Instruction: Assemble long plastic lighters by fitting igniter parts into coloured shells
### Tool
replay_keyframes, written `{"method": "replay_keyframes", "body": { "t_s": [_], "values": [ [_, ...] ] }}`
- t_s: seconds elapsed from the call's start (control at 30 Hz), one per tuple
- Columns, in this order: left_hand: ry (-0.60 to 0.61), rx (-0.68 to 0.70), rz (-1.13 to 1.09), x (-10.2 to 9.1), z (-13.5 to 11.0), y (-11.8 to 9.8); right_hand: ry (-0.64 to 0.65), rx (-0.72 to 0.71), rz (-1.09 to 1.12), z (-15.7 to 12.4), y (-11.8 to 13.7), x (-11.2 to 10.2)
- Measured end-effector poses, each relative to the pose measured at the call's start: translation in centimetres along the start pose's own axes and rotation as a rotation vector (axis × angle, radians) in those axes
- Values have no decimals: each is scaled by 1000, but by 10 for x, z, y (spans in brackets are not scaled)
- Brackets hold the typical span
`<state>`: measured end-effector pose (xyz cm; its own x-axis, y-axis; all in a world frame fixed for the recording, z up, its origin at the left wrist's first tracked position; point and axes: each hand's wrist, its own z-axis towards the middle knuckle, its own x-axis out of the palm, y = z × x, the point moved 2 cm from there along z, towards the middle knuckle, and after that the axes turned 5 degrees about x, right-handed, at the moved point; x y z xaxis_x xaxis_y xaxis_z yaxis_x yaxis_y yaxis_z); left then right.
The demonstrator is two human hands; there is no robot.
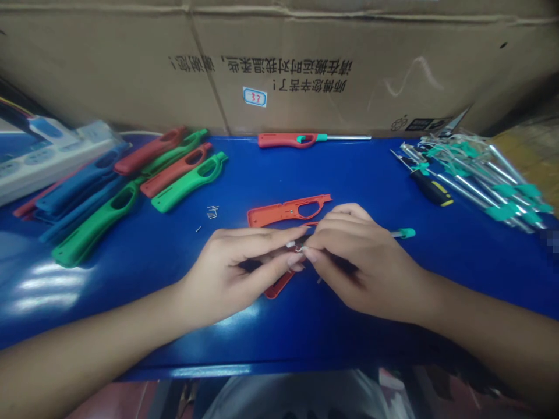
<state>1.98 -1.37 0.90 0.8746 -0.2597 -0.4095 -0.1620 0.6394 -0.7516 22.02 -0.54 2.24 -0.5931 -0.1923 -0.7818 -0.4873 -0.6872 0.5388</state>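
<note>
My left hand (pixel 244 262) is closed in a pinch on a small part with a white end (pixel 290 244). Close against it, the fingertips of my right hand (pixel 362 256) pinch a thin pale wire (pixel 299 249); its far end is hidden. Beneath both hands lies a red lighter handle half (pixel 278 286), mostly covered. An orange-red handle half (pixel 283 213) rests hollow side up just beyond my fingers. To the right of my right hand, a metal rod with a teal end (pixel 406 233) sticks out.
Red, green and blue handle shells (pixel 98 224) lie at left beside a white power strip (pixel 65 148). Small metal pins (pixel 212 212) sit nearby. A whole red lighter (pixel 286 140) lies before the cardboard box (pixel 305 35). Metal lighter tubes (pixel 476 180) and a screwdriver (pixel 432 187) are at right.
</note>
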Motion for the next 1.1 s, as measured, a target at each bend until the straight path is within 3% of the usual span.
{"method": "replay_keyframes", "body": {
  "t_s": [0.57,0.9,1.1],
  "values": [
    [27,-17,26,-2,1,-5,-49,-121,-50,-2,1,1],
    [-46,-318,-296,3,4,-5,-139,-135,-245,-7,4,0],
    [-103,-418,-301,3,4,-3,-106,-179,-375,-4,1,0]
  ]
}}
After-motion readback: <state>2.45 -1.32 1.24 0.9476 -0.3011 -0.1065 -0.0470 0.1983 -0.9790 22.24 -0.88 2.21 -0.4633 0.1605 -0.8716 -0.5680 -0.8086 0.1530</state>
